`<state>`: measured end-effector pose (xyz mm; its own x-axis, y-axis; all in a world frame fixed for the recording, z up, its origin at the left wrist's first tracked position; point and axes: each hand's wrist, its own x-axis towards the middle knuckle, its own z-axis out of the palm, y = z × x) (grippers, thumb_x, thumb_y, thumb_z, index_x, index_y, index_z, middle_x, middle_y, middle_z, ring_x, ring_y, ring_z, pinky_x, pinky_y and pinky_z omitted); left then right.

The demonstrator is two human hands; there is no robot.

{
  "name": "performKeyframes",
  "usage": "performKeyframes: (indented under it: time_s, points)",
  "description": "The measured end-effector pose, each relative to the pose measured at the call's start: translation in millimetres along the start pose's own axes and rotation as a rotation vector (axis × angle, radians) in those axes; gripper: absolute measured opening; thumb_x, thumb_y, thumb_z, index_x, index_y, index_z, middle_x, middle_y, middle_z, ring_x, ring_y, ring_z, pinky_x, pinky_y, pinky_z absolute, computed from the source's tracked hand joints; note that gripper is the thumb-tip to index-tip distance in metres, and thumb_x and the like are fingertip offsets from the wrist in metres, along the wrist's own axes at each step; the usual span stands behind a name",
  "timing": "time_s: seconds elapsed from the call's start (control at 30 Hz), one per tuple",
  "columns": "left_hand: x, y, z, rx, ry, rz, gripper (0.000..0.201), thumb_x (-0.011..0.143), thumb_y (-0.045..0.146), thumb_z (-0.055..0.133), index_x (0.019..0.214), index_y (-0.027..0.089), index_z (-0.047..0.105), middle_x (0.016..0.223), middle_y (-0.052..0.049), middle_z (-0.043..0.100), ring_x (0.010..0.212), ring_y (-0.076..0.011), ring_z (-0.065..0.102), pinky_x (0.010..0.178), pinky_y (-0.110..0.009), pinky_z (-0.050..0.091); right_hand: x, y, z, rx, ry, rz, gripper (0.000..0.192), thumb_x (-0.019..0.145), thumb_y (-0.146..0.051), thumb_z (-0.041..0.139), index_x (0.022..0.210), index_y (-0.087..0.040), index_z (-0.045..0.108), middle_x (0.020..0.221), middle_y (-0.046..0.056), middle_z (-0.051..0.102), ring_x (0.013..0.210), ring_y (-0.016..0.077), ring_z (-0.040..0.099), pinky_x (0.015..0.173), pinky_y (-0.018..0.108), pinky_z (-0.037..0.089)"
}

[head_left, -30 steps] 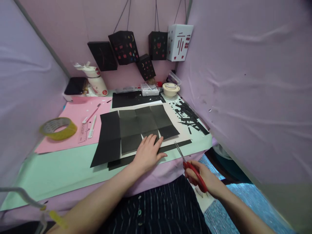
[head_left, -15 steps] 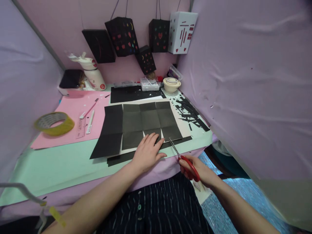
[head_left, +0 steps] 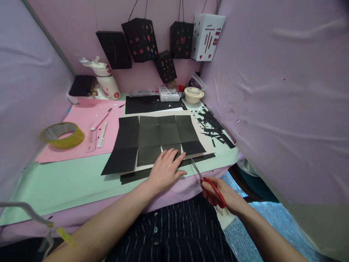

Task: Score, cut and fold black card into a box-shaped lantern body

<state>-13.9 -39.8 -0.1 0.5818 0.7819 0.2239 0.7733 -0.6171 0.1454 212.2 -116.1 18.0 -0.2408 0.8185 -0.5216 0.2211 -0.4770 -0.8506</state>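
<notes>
The left hand lies flat, fingers spread, pressing on the near edge of a creased black paper sheet close to the worktop's front edge. The right hand is closed around the red handles of a pair of scissors, held just off the front edge of the worktop; the blades point up and away to the sheet's near right corner, their tips at its edge just beside the left thumb. Whether the blades are parted cannot be told.

The black sheet is folded into a grid of squares and lies on a white sheet, with narrow black strips showing beneath its near edge. All of this rests on a pale green mat covering the front of the worktop.

Toward the right edge a heap of black paper offcuts is scattered. Another black sheet lies farther back. On the left a pink sheet carries a ruler, a white pen and a pink craft knife; a roll of yellow tape sits at the left edge. Along the back edge stand a white bottle, a box of markers and a cream tape roll. Black paper lanterns and one white lantern hang on the pink wall behind.
</notes>
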Motion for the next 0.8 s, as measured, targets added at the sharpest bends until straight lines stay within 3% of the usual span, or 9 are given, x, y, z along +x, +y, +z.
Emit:
performKeyframes:
  time_s: [0.47,0.8]
  points:
    - [-1.9,-0.7,2.7,-0.019,0.022,-0.004,0.061,0.091,0.055,0.053,0.141,0.021,0.045,0.141,-0.013,0.048,0.135,-0.0292,0.039,0.112,-0.047,0.029,26.5,-27.9,-9.1,-0.111,-0.001,0.013,0.046,0.080,-0.062,0.061,0.070,-0.018,0.053,0.056,-0.002,0.056,0.042,0.0082,0.048,0.040,0.021,0.035]
    - [-1.1,0.0,1.4,-0.019,0.015,-0.006,0.061,0.091,0.055,0.053,0.141,0.020,0.045,0.141,-0.014,0.048,0.135,-0.0298,0.039,0.112,-0.046,0.029,29.3,-32.5,-4.3,-0.105,0.028,0.016,0.049,0.080,-0.064,0.060,0.066,-0.018,0.052,0.055,-0.001,0.056,0.041,0.0084,0.048,0.040,0.021,0.035]
